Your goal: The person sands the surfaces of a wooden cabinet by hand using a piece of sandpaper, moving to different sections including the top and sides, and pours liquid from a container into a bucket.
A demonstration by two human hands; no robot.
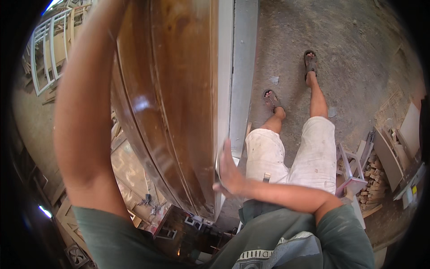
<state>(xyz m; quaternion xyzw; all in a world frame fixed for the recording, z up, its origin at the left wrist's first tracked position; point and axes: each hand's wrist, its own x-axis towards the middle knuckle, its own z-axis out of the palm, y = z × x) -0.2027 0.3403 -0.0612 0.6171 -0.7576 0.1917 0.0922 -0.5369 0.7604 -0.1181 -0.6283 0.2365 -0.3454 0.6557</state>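
- The right hand is laid flat against the pale edge of a tall wooden door, fingers straight and pointing up, thumb spread toward the body; nothing is closed inside the palm.
- The right forearm is bent across the front of the body, elbow out to the right.
- The left arm is raised high along the left face of the door; the left hand is cut off at the top of the view, so its hold cannot be told.
- One door is seen, brown and glossy, held upright and close to the chest, its white edge turned toward the legs.
- A grey metal strip is seen just beside the door's edge, on the right.
- Two legs in white shorts and two sandals are seen on the dusty concrete floor.
- One pile of short wood offcuts is seen at the right, with boards leaned near it.
- One white railing frame is seen at the upper left, well apart from the door.
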